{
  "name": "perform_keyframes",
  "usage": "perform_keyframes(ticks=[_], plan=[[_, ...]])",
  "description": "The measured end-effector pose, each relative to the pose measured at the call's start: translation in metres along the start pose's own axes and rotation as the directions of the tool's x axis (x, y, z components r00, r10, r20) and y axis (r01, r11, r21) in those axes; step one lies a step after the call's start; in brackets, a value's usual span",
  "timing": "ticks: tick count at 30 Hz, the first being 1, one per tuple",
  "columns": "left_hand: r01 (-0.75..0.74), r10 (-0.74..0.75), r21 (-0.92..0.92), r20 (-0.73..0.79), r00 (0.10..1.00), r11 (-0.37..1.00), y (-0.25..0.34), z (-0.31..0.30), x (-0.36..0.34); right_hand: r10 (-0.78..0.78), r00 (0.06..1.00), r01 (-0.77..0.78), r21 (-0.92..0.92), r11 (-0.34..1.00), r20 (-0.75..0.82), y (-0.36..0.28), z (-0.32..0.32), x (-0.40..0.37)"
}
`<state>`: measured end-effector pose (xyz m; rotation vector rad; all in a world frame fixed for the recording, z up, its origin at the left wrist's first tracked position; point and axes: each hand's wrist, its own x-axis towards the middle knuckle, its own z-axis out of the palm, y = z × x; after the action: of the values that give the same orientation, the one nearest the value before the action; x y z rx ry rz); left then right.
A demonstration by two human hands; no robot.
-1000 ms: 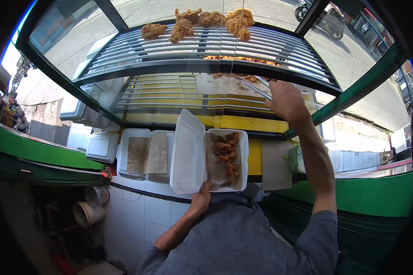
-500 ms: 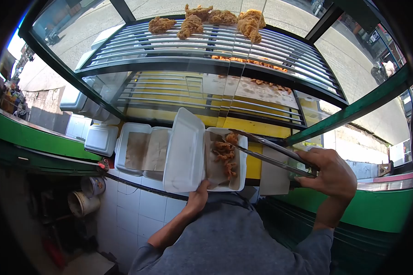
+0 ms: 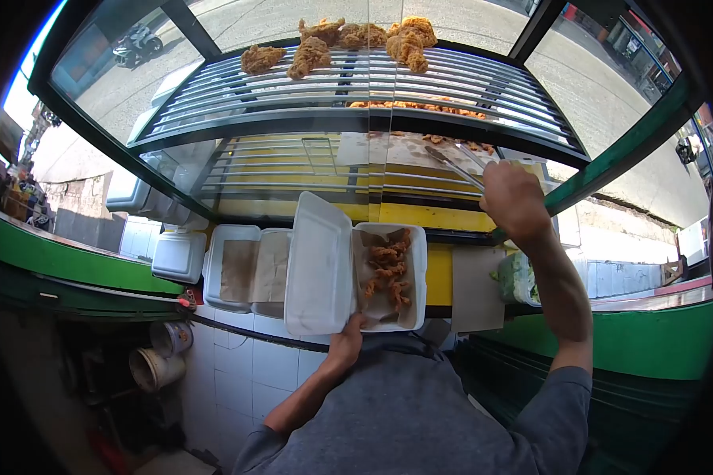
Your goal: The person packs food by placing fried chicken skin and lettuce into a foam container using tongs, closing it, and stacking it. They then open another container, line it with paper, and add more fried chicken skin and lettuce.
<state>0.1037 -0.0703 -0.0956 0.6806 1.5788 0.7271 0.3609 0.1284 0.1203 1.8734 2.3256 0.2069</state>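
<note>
Head camera view: A person in a dark grey shirt works at a street-side glass case, the left hand pinching the near edge of an open white foam box by its hinge, most of the fingers hidden, while the right hand is wrapped around long silver metal tongs inside the case. The box sits on the yellow surface, its raised white foam lid leaning left; crisp reddish-brown fried strips lie on its brown paper liner. The tongs' arms stand apart near small fried pieces on a pale, grease-spotted sheet; whether anything is between the tips cannot be told. Overhead, large golden fried pieces rest on a silver-barred rack. The box appears to depend on that left-hand hold: a slackened thumb or a bump from the body could tip it at the surface's near edge, spilling the strips. A weak squeeze on the tongs could drop a piece between case and box, and a hasty pull could knock the knuckles against the green post close by.
</note>
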Motion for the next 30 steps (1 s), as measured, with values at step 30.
perform_keyframes(ticks=[30], plan=[[0.024, -0.015, -0.242, 0.04, 0.999, 0.97, 0.006, 0.009, -0.002, -0.272, 0.905, 0.111, 0.436, 0.893, 0.327, 0.009, -0.05, -0.141]])
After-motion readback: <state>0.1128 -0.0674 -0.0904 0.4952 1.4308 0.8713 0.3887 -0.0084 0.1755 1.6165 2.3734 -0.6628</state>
